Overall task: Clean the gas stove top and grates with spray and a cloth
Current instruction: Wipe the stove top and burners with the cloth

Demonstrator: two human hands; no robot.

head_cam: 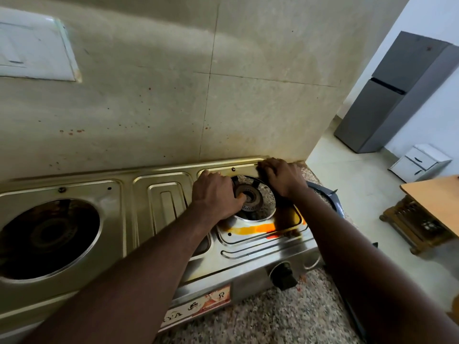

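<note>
Tiled wall [149, 108] fills the back, speckled with reddish splashes; switch plate [34, 48] top left. Steel stove top [159, 219] runs across the granite worktop [273, 319], pushed against the wall. Grey fridge [387, 95] is far right, well apart, with a wooden table [432, 202] nearer.

Left burner [47, 237] sits dark in its round opening, no grate on it. Right burner [250, 197] has no grate either, and no grates show anywhere in view. An orange stain [258, 229] smears the steel just in front of the right burner, unwiped. Black knob [284, 275] is on the front panel below it.

Left hand [213, 194] is over the right burner, fingers curled on its near-left side and thumb at the centre, gripping the burner head as far as I can tell. Right hand [280, 175] is at the stove top's rear right corner, fingers bent over the back edge, holding it.

Progress looks early. The grates seem to be off already, and the hands look to be on the burner parts, lifting or reseating one; can't tell which. No spray bottle or cloth in view. The stain is still there and the steel looks dull, so spraying and wiping the top and cleaning the grates all look to be left.
</note>
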